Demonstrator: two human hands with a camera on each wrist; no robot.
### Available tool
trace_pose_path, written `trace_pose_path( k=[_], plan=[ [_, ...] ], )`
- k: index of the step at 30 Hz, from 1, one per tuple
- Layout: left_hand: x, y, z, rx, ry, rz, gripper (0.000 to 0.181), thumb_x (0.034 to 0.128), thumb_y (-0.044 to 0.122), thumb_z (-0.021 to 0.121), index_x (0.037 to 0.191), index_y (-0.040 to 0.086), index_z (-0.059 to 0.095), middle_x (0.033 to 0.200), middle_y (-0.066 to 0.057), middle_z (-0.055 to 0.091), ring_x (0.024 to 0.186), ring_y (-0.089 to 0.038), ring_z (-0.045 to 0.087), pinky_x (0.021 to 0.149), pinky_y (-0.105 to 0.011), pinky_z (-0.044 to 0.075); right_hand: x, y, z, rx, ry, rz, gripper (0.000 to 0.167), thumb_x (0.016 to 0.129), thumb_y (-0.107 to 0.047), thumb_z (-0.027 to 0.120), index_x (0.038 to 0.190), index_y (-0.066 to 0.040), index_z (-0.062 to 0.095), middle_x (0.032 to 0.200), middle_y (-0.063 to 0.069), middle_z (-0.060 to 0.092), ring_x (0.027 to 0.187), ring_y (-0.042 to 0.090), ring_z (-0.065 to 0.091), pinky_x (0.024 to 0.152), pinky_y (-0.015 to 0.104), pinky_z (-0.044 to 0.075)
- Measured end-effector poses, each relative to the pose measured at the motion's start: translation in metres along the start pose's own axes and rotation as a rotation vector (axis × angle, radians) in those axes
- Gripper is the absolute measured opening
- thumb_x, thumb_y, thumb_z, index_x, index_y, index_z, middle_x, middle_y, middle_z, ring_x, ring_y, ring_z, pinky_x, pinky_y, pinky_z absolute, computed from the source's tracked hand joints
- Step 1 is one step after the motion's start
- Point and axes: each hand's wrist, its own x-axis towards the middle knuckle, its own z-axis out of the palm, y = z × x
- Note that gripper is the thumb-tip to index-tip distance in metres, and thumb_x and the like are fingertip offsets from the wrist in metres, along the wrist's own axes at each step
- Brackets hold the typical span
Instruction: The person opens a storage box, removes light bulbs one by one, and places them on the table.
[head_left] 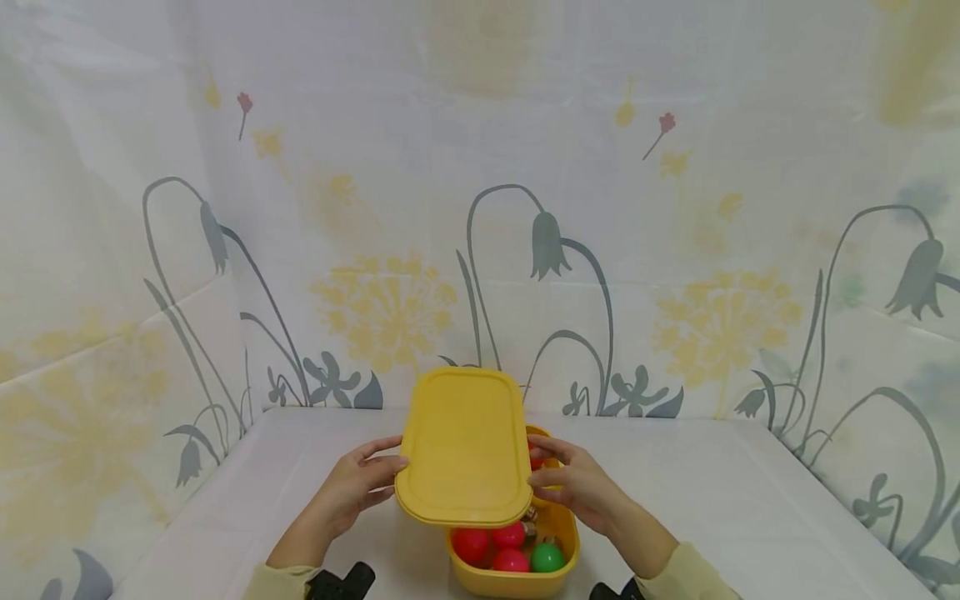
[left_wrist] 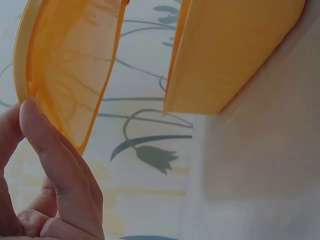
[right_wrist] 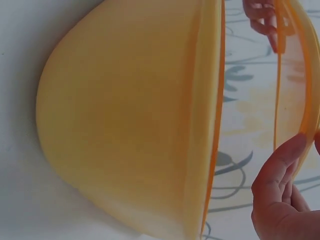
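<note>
Left hand (head_left: 365, 477): lid's left rim pinched between thumb and fingers, narrow grip. Lid (head_left: 463, 446): held up by both long edges, tilted, apart from the box, part of which is hidden behind it. Looks like thin plastic; judged light, slightly bendy, smooth enough to slip if pinched loosely, not fragile. Best taken by the rim, at the middle of the opposite long sides, about as done here; twist likely if one side is let go. Box (head_left: 513, 585): set on the worktop (head_left: 675, 483), below and right of the lid, balls (head_left: 510, 560) inside; likely stiffer than the lid. Right hand (head_left: 573, 479): lid's right rim pinched, narrow grip, above the box.
</note>
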Motion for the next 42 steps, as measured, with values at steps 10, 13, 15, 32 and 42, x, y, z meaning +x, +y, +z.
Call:
trace_pose_path(
  k=[10,13,15,32,42],
  plan=[
    [0.000,0.003,-0.017,0.050,0.038,-0.024,0.058,0.0856,0.023,0.068,0.133,-0.002,0.045,0.094,-0.006,0.066,0.079,-0.017,0.063,0.069,-0.026,0.050,0.009,0.002,0.015,-0.003,-0.006,-0.014,0.063,0.081,0.004,0.064,0.137,0.005,0.037,0.107,0.013,0.048,0.090,0.021,0.058,0.082,0.036,0.050],
    [0.001,0.002,-0.024,0.060,0.044,-0.026,0.058,0.0862,0.023,0.067,0.133,-0.002,0.044,0.094,-0.005,0.065,0.079,-0.017,0.062,0.069,-0.026,0.049,0.012,0.003,0.021,-0.007,0.001,-0.031,0.062,0.081,0.005,0.063,0.137,0.005,0.037,0.107,0.013,0.048,0.086,0.020,0.057,0.080,0.034,0.051],
    [0.000,0.001,-0.029,0.066,0.041,-0.028,0.059,0.0869,0.024,0.066,0.135,-0.001,0.042,0.095,-0.004,0.065,0.080,-0.016,0.061,0.068,-0.025,0.049,0.013,0.005,0.026,-0.006,0.000,-0.045,0.062,0.081,0.005,0.063,0.137,0.006,0.037,0.108,0.012,0.047,0.085,0.019,0.056,0.079,0.033,0.051],
    [-0.010,-0.001,-0.073,0.070,-0.036,-0.061,0.065,0.0904,0.028,0.062,0.140,-0.002,0.033,0.096,0.004,0.065,0.083,-0.011,0.063,0.068,-0.021,0.048,0.024,0.018,0.067,0.054,-0.007,-0.051,0.061,0.081,0.007,0.063,0.137,0.006,0.038,0.106,0.012,0.047,0.082,0.020,0.058,0.078,0.033,0.052],
    [-0.016,-0.007,-0.100,0.101,-0.037,-0.083,0.066,0.0929,0.028,0.058,0.142,-0.003,0.028,0.096,0.004,0.064,0.083,-0.011,0.061,0.069,-0.023,0.048,0.029,0.022,0.097,0.046,0.020,-0.044,0.062,0.077,0.012,0.065,0.134,0.006,0.042,0.102,0.014,0.049,0.079,0.020,0.057,0.075,0.034,0.053]
  ],
)
